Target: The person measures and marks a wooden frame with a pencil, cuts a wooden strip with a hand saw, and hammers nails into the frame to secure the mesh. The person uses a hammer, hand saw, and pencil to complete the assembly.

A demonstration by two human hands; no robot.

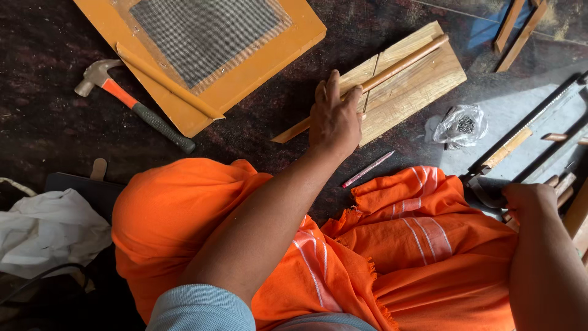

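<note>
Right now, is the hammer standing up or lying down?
Lying down. The orange-and-black-handled claw hammer lies flat on the dark floor, beside the yellow wooden mesh frame; neither hand touches it.

You look straight down from your head at your lap and the floor in front of you.

There is just one camera, and it sits on your head, so it is very close to your own body. Your orange cloth (pixel 392 257) fills the bottom of the view, and your arms come up from the lower edge. Your left hand (pixel 334 119) is near the middle, on a wood strip (pixel 392 70). Your right hand (pixel 530 196) is at the right edge, partly cut off. The top of the view faces away from you, to the dark floor (pixel 43 122), where a hammer (pixel 131 104) and a yellow mesh frame (pixel 245 73) lie farther off.
</note>
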